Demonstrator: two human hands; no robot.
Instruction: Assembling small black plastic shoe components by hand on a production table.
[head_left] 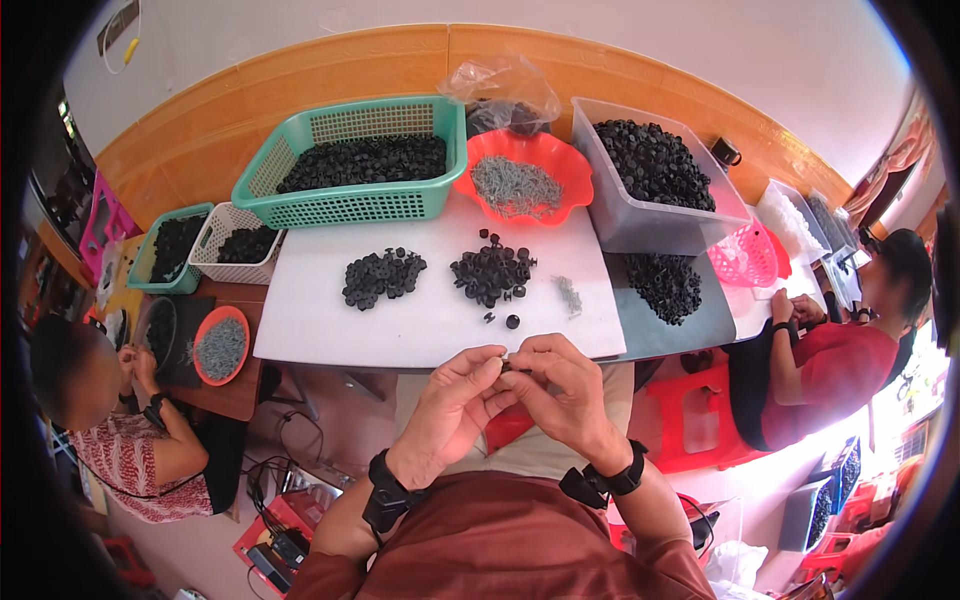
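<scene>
My left hand [452,402] and my right hand [560,385] meet just below the near edge of the white table [310,315]. Both pinch one small black part [507,366] between their fingertips; the fingers hide most of it. On the table in front of them lie two piles of black round parts [382,276] [490,271], a few loose black pieces [512,321] and a small heap of grey screws [569,294]. Each wrist carries a black band.
At the table's back stand a teal basket of black parts [350,165], an orange bowl of screws [520,180] and a clear bin of black parts [650,170]. One person sits at the left [110,420], another at the right [830,350]. Red stool [695,415] below.
</scene>
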